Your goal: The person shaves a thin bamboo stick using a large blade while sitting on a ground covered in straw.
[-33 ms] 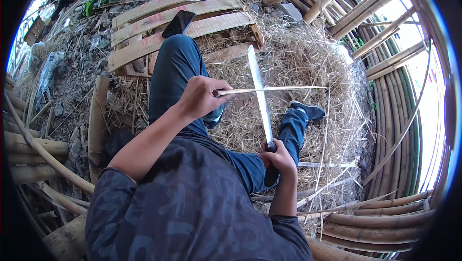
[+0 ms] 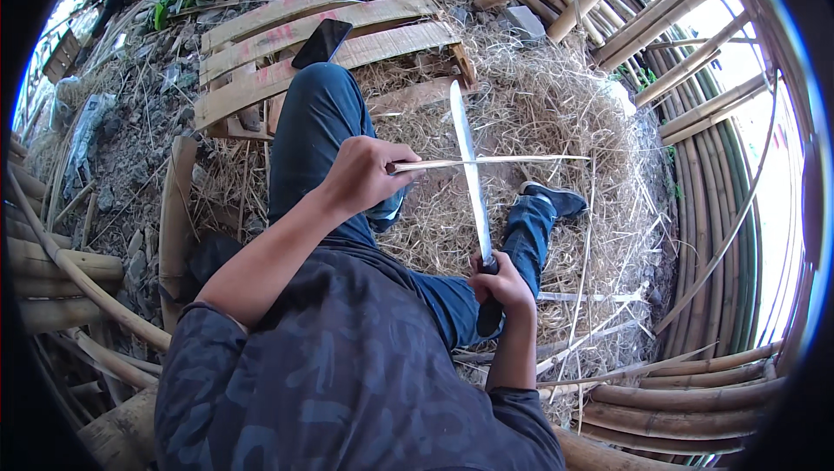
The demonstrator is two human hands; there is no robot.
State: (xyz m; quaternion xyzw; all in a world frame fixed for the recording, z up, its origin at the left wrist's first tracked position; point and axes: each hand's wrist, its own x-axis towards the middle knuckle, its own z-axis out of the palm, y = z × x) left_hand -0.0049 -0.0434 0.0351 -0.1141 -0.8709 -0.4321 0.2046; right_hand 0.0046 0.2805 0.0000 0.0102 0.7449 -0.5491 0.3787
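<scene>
Crossing a slender, pale bamboo strip (image 2: 521,158) with a black-handled steel knife (image 2: 476,197).
Left hand (image 2: 360,174) pinches the strip above dry straw (image 2: 556,106); right hand (image 2: 506,284) encloses the handle. Guide fingers should clear the blade.

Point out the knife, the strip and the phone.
Knife (image 2: 477,193): head view, on the lower half of its blade.
Strip (image 2: 508,159): head view, on its pale stretch just right of where it crosses the blade.
Phone (image 2: 322,43): head view, on the middle of its dark face.

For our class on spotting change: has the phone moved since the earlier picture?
No; the phone rests at the same spot on the wooden pallet.
</scene>
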